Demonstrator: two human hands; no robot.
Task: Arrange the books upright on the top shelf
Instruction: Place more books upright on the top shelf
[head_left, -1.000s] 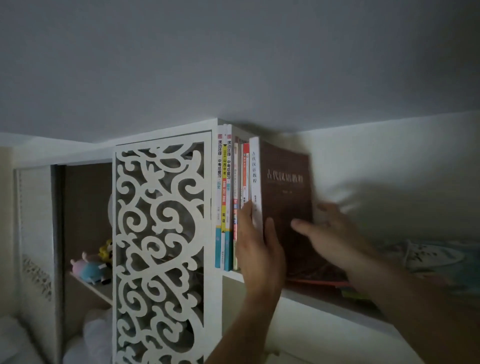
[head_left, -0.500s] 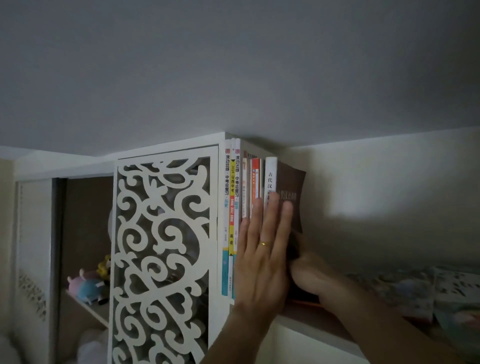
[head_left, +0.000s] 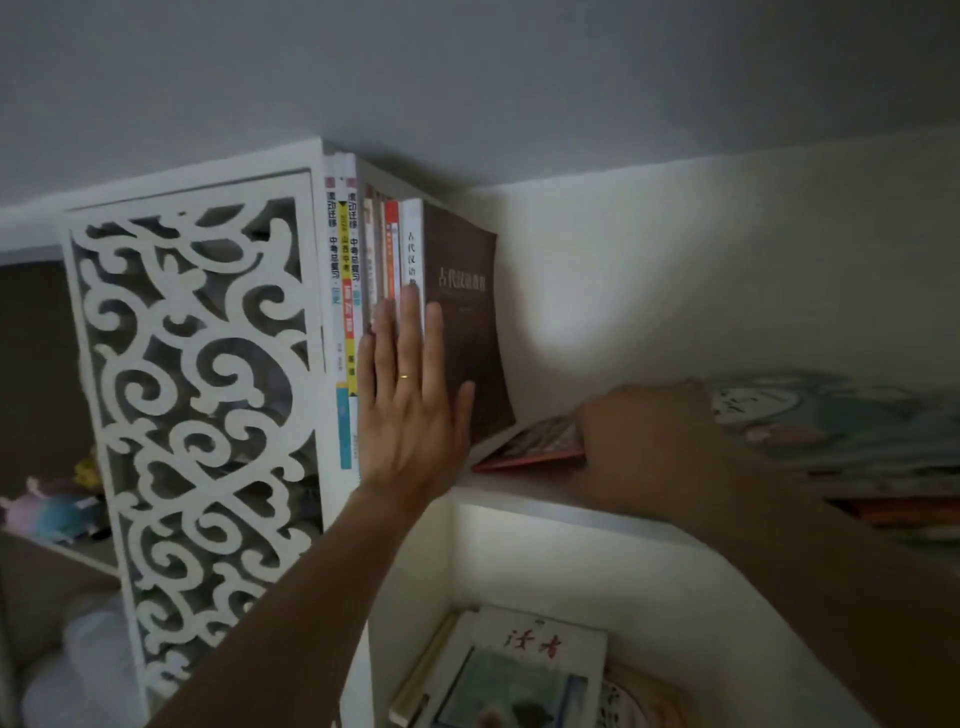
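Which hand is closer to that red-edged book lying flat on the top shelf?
The right hand rests at the flat book's right end. The left hand is further left, pressed flat against the upright books.

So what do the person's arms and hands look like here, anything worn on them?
Both forearms are bare, with no sleeves, watch or bracelet in view. The left hand wears a thin gold ring on one finger. The right hand shows no jewellery on the part that is visible; the dim light hides finer detail. No gloves on either.

Single head view, looking up, close to top shelf.
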